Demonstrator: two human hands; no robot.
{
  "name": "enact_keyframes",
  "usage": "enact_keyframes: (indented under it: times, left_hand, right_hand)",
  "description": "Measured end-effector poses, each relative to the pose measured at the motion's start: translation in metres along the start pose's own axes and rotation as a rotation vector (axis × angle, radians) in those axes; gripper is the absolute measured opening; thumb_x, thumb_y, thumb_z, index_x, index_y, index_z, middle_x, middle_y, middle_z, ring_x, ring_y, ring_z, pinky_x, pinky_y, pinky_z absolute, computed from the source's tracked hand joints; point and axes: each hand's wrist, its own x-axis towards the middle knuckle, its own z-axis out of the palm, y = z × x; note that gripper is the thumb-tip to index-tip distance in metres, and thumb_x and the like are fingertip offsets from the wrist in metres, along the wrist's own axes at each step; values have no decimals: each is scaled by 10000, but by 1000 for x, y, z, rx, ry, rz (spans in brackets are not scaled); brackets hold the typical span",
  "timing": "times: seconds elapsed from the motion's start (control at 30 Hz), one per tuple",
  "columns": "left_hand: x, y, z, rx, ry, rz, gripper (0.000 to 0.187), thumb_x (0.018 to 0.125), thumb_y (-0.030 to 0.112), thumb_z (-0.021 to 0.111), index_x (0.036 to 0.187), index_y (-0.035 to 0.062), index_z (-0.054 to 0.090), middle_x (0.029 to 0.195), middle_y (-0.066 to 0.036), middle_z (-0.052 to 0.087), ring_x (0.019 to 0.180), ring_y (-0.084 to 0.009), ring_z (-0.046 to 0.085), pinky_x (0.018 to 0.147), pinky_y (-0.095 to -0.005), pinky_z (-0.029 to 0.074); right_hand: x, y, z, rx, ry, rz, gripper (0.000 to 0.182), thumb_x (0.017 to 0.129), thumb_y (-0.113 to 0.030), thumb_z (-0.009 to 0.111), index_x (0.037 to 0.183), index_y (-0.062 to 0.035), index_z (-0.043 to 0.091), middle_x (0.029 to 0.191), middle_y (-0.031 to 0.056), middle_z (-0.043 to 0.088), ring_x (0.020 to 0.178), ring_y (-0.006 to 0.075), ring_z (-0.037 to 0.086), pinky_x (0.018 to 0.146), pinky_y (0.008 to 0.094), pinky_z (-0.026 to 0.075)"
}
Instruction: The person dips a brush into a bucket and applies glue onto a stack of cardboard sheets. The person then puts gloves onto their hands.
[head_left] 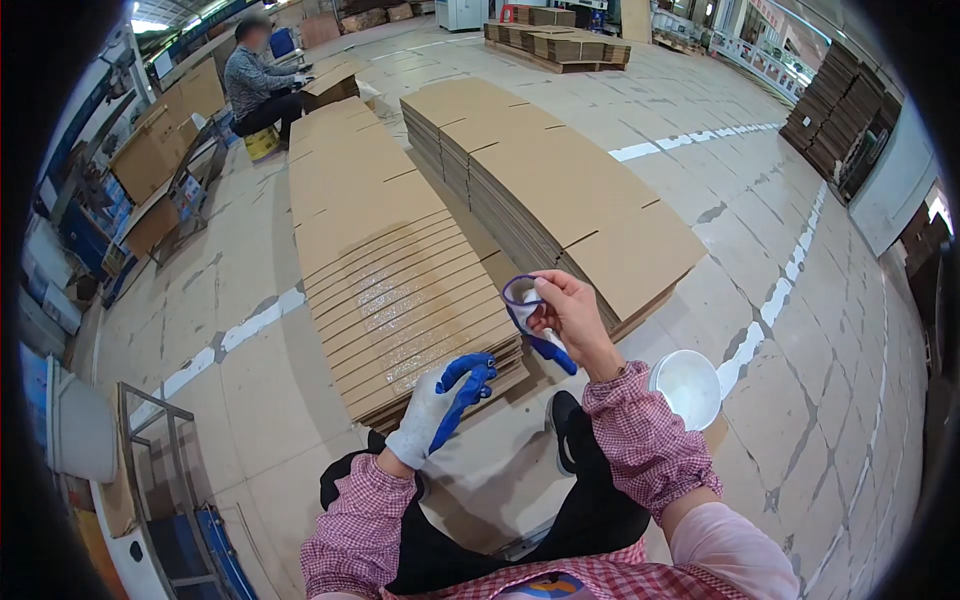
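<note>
My left hand point(440, 400) wears a white work glove with blue-coated fingers. It hovers over the near corner of the left cardboard stack, fingers loosely bent and apart, with nothing visible in them. My bare right hand point(568, 312) pinches the purple-edged cuff of a matching glove point(522, 292). That glove's cuff gapes toward me, and a blue finger part dangles below my hand. Under my hands lies a stack of flat cardboard sheets point(375, 190); its near sheets are fanned into overlapping strips, with a wet, shiny patch across them.
A second cardboard stack point(560, 165) stands to the right. Beside my right forearm is a white bucket point(688, 388). Another person point(262, 80) sits on a yellow bucket point(262, 144) beyond the left stack. A metal frame point(165, 480) stands at lower left.
</note>
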Motion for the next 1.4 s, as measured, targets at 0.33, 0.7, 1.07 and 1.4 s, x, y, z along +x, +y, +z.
enact_keyframes:
  times: [0.33, 0.7, 1.07, 1.4]
  left_hand:
    - [0, 2, 1, 4, 14, -3, 388, 906, 272, 522, 1173, -10, 508, 1035, -75, 582, 864, -131, 564, 774, -246, 466]
    - [0, -1, 2, -7, 9, 13, 373, 915, 269, 506, 1169, -3, 512, 1021, -62, 583, 877, -124, 560, 778, -241, 461]
    - [-1, 3, 2, 24, -2, -4, 383, 911, 283, 511, 1166, -2, 517, 1020, -60, 585, 874, -115, 554, 770, -228, 460]
    - [-1, 1, 2, -5, -1, -7, 388, 910, 288, 512, 1167, -2, 519, 1020, -65, 585, 899, -121, 549, 777, -245, 460]
  right_hand:
    - [-2, 1, -1, -29, -137, 4, 187, 884, -152, 533, 998, -22, 605, 727, 27, 609, 547, 78, 565, 479, 194, 480]
    - [11, 4, -22, -101, 185, -268, 182, 874, -175, 560, 981, -46, 633, 788, 9, 611, 683, 76, 579, 595, 186, 464]
    - [3, -19, -16, 503, 118, -61, 126, 897, -159, 508, 922, -52, 570, 810, 32, 618, 712, 129, 603, 626, 272, 510]
    - [17, -5, -44, 343, 188, -213, 119, 900, -157, 500, 961, -65, 547, 766, 10, 587, 618, 102, 551, 540, 251, 474]
